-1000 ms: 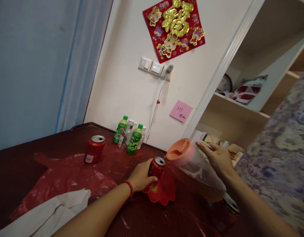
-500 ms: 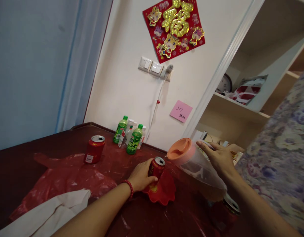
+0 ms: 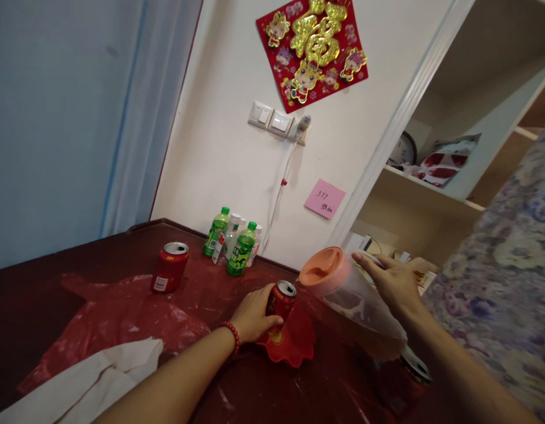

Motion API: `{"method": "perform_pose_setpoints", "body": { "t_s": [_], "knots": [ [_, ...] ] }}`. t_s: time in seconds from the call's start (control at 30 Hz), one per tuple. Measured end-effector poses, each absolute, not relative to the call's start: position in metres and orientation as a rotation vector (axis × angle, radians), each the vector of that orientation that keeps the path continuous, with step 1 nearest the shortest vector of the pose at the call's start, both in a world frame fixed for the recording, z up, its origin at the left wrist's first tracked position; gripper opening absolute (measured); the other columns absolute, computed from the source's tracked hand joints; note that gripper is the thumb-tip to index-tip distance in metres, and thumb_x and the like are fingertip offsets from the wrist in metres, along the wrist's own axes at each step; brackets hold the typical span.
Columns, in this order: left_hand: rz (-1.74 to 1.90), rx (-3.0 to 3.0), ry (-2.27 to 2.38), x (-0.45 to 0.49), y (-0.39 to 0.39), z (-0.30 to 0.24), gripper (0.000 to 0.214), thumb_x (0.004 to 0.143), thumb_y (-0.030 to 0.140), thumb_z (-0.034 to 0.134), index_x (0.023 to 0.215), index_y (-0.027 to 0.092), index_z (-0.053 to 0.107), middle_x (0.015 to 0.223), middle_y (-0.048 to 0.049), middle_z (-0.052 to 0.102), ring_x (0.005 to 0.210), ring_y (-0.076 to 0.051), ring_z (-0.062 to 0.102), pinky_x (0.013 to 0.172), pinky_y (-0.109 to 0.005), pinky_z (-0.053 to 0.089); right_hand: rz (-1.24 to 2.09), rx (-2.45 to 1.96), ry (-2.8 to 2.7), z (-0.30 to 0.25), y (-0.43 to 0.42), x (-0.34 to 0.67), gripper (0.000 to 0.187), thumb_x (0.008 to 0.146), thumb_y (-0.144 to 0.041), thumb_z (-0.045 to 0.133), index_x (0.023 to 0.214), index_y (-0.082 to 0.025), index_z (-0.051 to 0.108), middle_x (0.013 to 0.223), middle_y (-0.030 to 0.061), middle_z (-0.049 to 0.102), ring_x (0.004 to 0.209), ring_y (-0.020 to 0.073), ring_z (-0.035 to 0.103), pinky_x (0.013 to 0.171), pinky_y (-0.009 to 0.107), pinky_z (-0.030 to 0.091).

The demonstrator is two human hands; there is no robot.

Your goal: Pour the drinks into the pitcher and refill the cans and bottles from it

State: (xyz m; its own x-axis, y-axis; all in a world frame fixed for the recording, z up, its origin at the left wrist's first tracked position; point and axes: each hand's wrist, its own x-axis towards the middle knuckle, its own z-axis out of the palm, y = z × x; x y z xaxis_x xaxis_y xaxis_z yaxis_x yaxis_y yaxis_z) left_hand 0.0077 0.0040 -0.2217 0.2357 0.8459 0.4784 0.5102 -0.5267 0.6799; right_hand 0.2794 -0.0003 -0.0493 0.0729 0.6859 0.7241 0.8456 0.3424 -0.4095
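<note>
My left hand (image 3: 251, 318) is closed around a red drink can (image 3: 281, 299) that stands on a red scalloped dish (image 3: 292, 346) on the dark red table (image 3: 42, 277). My right hand (image 3: 392, 284) grips a clear plastic pitcher (image 3: 356, 300) with an orange lid (image 3: 321, 270). The pitcher is tilted, its spout right beside the can's open top. Brownish liquid lies in the pitcher's lower end.
A second red can (image 3: 169, 267) stands further left. Several small green and white bottles (image 3: 233, 240) stand by the wall. A crumpled red plastic bag (image 3: 122, 312) and white cloth (image 3: 91, 377) lie front left. Another can (image 3: 413, 368) sits under my right arm. Shelves stand at the right.
The pitcher has tipped very slightly in my right hand. The left hand and can have not moved.
</note>
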Motion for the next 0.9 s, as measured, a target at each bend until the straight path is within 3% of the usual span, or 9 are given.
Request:
{"method": "perform_pose_setpoints", "body": {
  "t_s": [0.33,0.67,0.9],
  "knots": [
    [1.196,2.128,1.250,0.0086,0.0032,-0.2210,0.066,0.071,0.028,0.079,0.131,0.025,0.051,0.134,-0.0072,0.063,0.121,-0.029,0.059,0.104,-0.038,0.043,-0.151,-1.432,-1.637,-0.0498,0.0003,0.2794,0.058,0.072,-0.075,0.061,0.060,-0.019,0.062,0.050,-0.0035,0.042,0.050,0.0132,0.039,0.047,0.027,0.028],
    [1.186,2.137,1.263,0.0076,0.0033,-0.2219,0.068,0.071,0.027,0.080,0.132,0.025,0.050,0.133,-0.0071,0.064,0.120,-0.029,0.059,0.102,-0.038,0.044,-0.144,-1.457,-1.626,-0.0505,-0.0003,0.2776,0.062,0.070,-0.079,0.060,0.049,-0.022,0.043,0.050,-0.0052,0.033,0.052,0.0122,0.035,0.049,0.026,0.025],
    [1.198,2.135,1.256,0.0073,0.0029,-0.2210,0.064,0.071,0.026,0.079,0.129,0.025,0.052,0.135,-0.0072,0.063,0.121,-0.029,0.059,0.103,-0.038,0.043,-0.132,-1.460,-1.624,-0.0509,-0.0015,0.2783,0.064,0.069,-0.081,0.059,0.050,-0.022,0.043,0.051,-0.0054,0.031,0.053,0.0119,0.033,0.050,0.027,0.024]
  ]
}}
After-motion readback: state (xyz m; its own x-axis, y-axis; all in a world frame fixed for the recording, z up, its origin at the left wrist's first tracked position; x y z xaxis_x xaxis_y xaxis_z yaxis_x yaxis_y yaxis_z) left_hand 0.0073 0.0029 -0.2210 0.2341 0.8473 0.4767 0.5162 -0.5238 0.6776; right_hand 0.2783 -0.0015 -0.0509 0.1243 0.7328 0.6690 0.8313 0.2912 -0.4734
